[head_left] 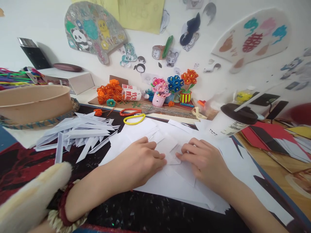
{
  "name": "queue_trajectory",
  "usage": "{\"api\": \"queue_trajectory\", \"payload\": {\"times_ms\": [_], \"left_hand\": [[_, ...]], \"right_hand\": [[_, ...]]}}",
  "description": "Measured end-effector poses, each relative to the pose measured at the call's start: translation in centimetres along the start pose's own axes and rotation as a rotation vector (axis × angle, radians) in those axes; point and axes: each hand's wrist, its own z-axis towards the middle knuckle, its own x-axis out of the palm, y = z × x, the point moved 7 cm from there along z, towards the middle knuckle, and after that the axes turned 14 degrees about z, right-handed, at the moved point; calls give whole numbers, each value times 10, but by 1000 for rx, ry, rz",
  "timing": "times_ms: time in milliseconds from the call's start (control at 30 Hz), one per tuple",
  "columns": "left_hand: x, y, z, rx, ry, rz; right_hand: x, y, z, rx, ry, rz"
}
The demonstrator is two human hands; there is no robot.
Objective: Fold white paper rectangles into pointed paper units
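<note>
A small piece of white folded paper (173,158) lies between my hands on top of larger white sheets (167,184). My left hand (147,158) is closed, its curled fingertips pressed on the left side of the folded piece. On the right side, my right hand (201,157) is closed too, fingers bent and fingertips at the paper's edge. Its thumb is partly hidden. More loose paper pieces (155,137) lie just behind the hands. To the left, a heap of folded white paper strips (82,132) is piled on the dark mat (116,210).
Scissors with red and yellow handles (134,118) lie behind the sheets. A lidded cup with a straw (229,121) stands at the right. At the left is a round tan container (36,102). Craft flowers (175,84) line the wall, near a black thermos (34,53).
</note>
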Motion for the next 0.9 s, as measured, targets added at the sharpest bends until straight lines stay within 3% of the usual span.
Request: {"api": "queue_trajectory", "payload": {"times_ms": [100,200,400,600,900], "left_hand": [[4,-1,1,23,73,-10],[6,0,2,30,64,-24],[11,2,3,-29,32,-91],[15,10,6,-172,12,-204],[30,29,4,-440,144,-353]], "right_hand": [[-5,-2,0,27,-70,-16],[-8,-4,1,92,-126,91],[9,-6,8,311,38,416],[17,-16,8,453,66,560],[26,-28,4,581,103,718]]}}
